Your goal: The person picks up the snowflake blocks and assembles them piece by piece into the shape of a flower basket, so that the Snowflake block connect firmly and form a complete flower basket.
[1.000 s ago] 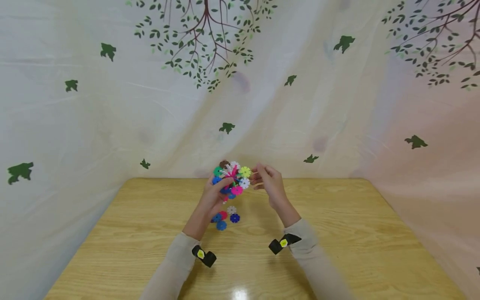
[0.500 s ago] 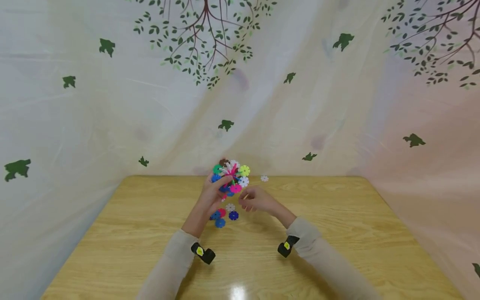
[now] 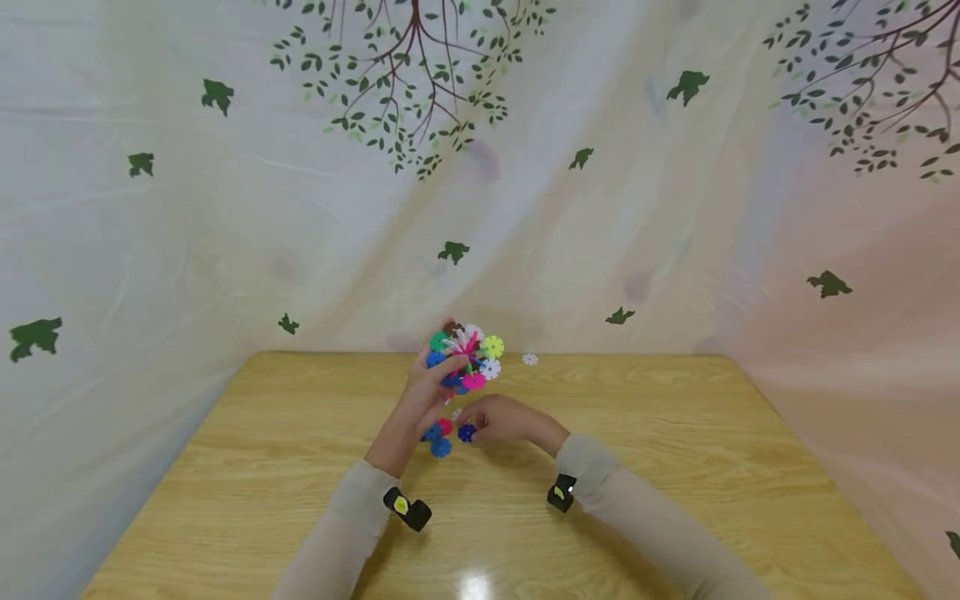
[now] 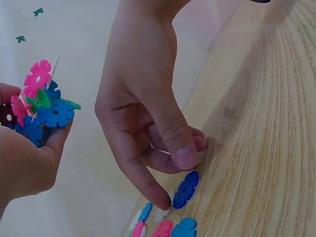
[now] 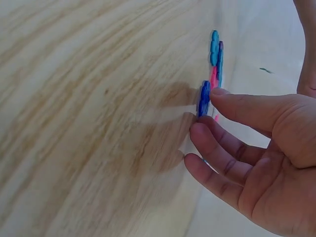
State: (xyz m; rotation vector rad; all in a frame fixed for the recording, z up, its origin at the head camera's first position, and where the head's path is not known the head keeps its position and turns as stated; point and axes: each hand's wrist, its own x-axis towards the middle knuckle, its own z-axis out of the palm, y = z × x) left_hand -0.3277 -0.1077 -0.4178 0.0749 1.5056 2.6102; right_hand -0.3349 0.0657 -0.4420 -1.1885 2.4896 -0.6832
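My left hand [image 3: 424, 387] grips a ball-like cluster of interlocking snowflake discs [image 3: 474, 381], raised over the far part of the table. Pink, white, blue, green, yellow and brown discs stick out round it. My right hand [image 3: 504, 418] is lowered to the loose discs, its thumb and fingers apart and loosely bent. In the left wrist view its index fingertip is right at a white disc [image 4: 163, 214], partly hidden, beside a dark blue disc [image 4: 186, 189]. The right thumb tip overlaps the dark blue disc [image 5: 204, 98] in the right wrist view.
Loose blue [image 3: 441, 447] and pink discs [image 3: 446, 427] lie left of the right hand. Another white disc [image 3: 530, 359] lies near the table's back edge. The wooden table [image 3: 712, 467] meets a pale cloth backdrop [image 3: 360, 250] with printed leaves and birds.
My right hand has come down from beside the cluster to the loose discs. The white disc at the back edge has come into view. My left hand holds the cluster almost still.
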